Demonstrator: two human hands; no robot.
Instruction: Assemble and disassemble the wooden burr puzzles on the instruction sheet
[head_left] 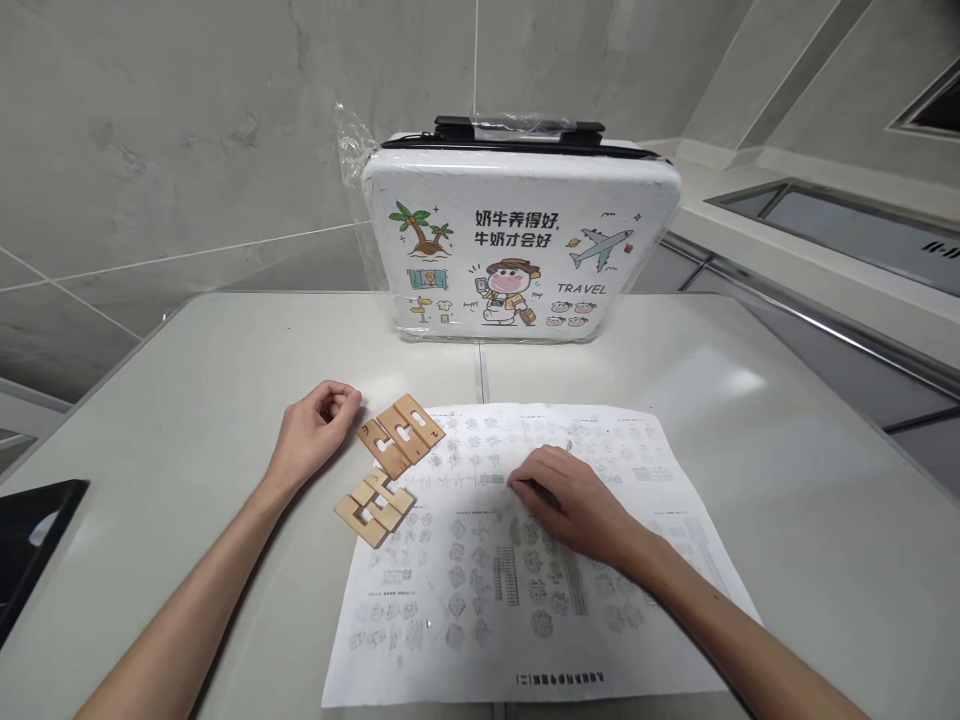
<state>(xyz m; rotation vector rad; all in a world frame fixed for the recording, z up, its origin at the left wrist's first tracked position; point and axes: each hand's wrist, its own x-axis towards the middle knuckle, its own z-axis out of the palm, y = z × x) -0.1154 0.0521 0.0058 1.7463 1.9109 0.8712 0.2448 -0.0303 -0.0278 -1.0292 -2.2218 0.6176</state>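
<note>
Darker wooden pieces (412, 450) and paler wooden pieces (390, 517) are laid across the left edge of a printed sheet (480, 500) on the counter (225, 390). Just beside the darker ones, the left hand (316, 425) is loosely curled; the right hand (566, 500) is rested on the sheet, fingers bent. Whether anything is gripped in either cannot be told

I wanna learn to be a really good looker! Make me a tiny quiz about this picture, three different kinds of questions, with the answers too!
1. True or false: the darker wooden pieces lie nearer the white case than the paler wooden pieces do.
2. What is directly under the right hand?
A) the white case
B) the printed sheet
C) the paler wooden pieces
3. Fill in: the English word on the white case is ____.

Key: 1. true; 2. B; 3. TRAVEL
</note>
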